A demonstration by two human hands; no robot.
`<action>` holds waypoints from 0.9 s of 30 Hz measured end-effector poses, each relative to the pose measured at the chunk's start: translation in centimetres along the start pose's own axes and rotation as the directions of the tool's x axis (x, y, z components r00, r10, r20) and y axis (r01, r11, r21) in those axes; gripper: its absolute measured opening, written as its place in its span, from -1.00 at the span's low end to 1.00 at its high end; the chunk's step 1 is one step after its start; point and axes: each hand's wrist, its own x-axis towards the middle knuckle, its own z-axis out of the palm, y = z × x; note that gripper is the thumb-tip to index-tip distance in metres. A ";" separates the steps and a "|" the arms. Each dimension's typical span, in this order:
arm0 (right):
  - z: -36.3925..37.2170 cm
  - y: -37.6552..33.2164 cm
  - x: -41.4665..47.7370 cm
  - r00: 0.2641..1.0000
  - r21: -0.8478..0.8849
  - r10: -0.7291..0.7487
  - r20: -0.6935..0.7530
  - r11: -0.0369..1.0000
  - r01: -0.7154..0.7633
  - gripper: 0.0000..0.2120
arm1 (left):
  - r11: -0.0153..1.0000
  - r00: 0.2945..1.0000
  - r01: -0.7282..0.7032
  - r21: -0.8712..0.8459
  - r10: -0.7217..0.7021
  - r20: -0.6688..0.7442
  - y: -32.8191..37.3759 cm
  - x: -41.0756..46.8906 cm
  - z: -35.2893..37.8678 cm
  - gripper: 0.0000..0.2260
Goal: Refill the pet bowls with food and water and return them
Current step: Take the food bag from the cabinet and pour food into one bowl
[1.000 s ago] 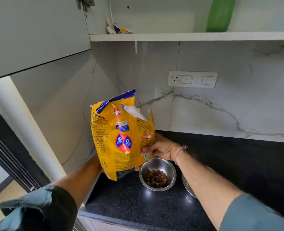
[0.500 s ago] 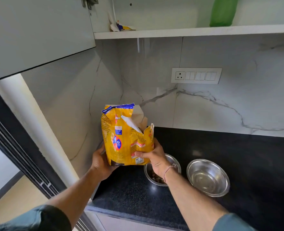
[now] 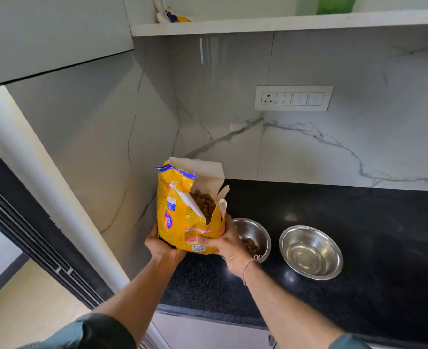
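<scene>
I have both hands, left (image 3: 163,244) and right (image 3: 224,244), gripping the torn yellow kibble bag (image 3: 185,217) upright at the black tabletop's (image 3: 358,248) left edge; one steel bowl (image 3: 254,238) holds kibble, the other steel bowl (image 3: 311,251) apparently holds water, so returning them remains.

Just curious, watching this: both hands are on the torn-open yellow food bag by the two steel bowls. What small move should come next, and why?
Probably set the bag down on the counter. Both hands, left and right, hold it upright, and the near bowl already has kibble, while the other bowl looks empty of food.
</scene>
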 end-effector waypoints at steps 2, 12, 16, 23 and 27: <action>-1.0 -0.6 0.1 0.996 -0.034 0.024 0.091 0.999 -0.021 0.02 | 0.999 0.999 0.039 -0.013 -0.039 -0.029 0.3 0.2 0.3 -0.51; -1.1 -0.7 -0.6 0.970 -0.028 0.161 0.184 0.987 -0.159 -0.32 | 0.989 0.990 0.027 0.146 -0.006 -0.141 1.7 0.7 -0.1 -0.51; 0.2 1.1 -1.3 0.980 0.063 0.180 0.082 0.981 -0.185 -0.51 | 0.967 0.991 0.022 0.253 0.012 -0.134 2.1 0.6 -0.2 -0.52; 0.7 3.0 -0.8 0.978 0.154 0.181 0.105 0.968 -0.196 -0.43 | 0.920 0.994 0.024 0.391 0.021 -0.110 2.4 1.1 0.7 -0.57; 0.8 3.6 0.1 0.974 0.164 0.180 0.139 0.966 -0.202 -0.07 | 0.896 0.995 0.011 0.443 0.034 -0.093 2.7 1.7 1.6 -0.58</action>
